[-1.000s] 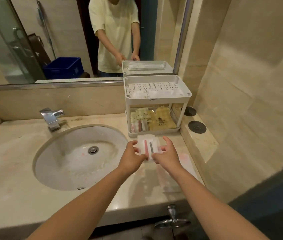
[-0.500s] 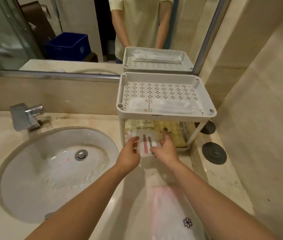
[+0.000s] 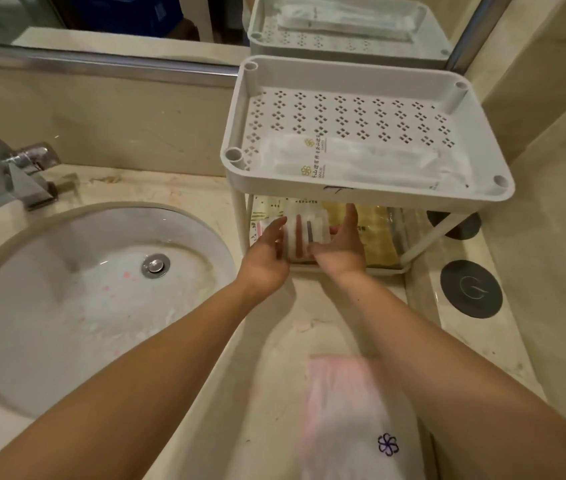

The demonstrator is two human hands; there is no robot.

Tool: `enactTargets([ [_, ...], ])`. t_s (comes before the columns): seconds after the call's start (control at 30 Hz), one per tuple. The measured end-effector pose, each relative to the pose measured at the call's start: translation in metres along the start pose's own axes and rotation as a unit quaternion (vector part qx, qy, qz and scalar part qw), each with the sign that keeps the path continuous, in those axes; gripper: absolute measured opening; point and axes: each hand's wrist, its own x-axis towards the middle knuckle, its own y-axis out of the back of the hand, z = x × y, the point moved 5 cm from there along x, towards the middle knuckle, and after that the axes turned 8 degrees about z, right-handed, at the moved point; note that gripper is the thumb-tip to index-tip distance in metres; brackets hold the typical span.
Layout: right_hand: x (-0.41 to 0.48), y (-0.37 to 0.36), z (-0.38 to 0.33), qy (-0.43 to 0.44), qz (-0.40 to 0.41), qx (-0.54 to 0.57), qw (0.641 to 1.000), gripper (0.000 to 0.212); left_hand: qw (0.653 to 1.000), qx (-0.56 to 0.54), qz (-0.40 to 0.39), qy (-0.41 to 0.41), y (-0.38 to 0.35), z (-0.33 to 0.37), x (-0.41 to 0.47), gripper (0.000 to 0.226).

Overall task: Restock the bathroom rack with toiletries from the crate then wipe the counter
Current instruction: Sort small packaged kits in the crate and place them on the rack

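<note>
A white two-tier rack stands on the counter against the mirror. My left hand and my right hand reach under its top tray and hold a small stack of clear packets with red and grey items inside, one hand on each side, over the lower shelf. Yellow sachets lie on that shelf to the right, and more sachets sit behind the stack. Long white wrapped packets rest along the front of the top tray. The blue crate shows only as a reflection in the mirror.
A pink-and-white cloth with a flower logo lies on the counter between my forearms. The round sink and chrome tap are on the left. Two black discs sit on the ledge right of the rack.
My hands have carried the clear packets forward from above the counter into the rack's lower shelf. My view has moved closer and lower over the rack.
</note>
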Motion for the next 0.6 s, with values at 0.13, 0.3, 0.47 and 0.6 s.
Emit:
enactTargets([
  [0.13, -0.002, -0.001, 0.004, 0.008, -0.019, -0.043, 0.999, 0.106, 0.998, 0.055, 0.016, -0.004, -0.003, -0.002, -0.005, 0.083],
  [0.3, -0.010, -0.001, -0.002, 0.042, -0.027, -0.125, 0.991, 0.096, 0.996, 0.067, 0.044, -0.025, -0.002, 0.003, -0.014, 0.082],
  [0.47, -0.019, -0.001, -0.002, 0.044, -0.023, -0.160, 0.986, 0.098, 0.996, 0.035, 0.058, -0.053, 0.008, 0.011, -0.031, 0.080],
  [0.6, -0.037, 0.007, -0.001, 0.069, 0.003, -0.087, 0.994, 0.088, 0.995, 0.051, 0.064, -0.063, 0.017, 0.008, -0.048, 0.076],
])
